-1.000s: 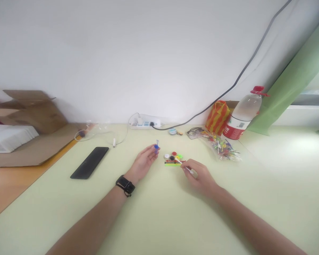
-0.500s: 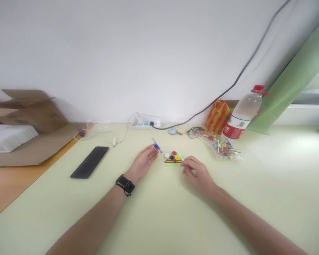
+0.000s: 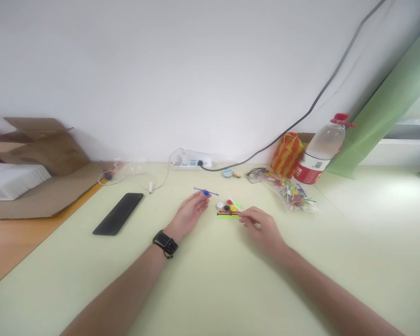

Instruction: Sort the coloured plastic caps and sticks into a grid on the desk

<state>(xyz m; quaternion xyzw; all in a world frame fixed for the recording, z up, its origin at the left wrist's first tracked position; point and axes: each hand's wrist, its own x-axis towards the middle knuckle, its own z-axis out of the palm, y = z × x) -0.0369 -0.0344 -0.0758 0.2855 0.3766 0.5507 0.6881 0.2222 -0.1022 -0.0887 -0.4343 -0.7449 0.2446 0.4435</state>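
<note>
My left hand (image 3: 193, 208) pinches a blue spinner (image 3: 206, 192), a small round hub with a long thin arrow across it. The arrow lies nearly level, just above the fingertips. My right hand (image 3: 261, 224) is closed, thumb and forefinger together, at the right end of a small group of parts. Whether those fingertips grip anything is too small to see. Beside them lie a red arrow (image 3: 227, 212), a black arrow (image 3: 224, 214) and a yellow-green arrow (image 3: 226, 217). A white stick (image 3: 235, 203) leans over round pieces, among them a white disc (image 3: 220, 206) and a yellow disc (image 3: 233, 208).
A clear bag (image 3: 296, 196) of colourful parts lies right, before a large bottle (image 3: 315, 151) and a striped bag (image 3: 287, 154). A black slab (image 3: 118, 213) lies left. A power strip (image 3: 192, 164) sits by the wall, and a cardboard box (image 3: 49, 144) stands far left.
The blue arrow in my left hand has turned from a steep slant to nearly level. Both hands have stayed almost in place.
</note>
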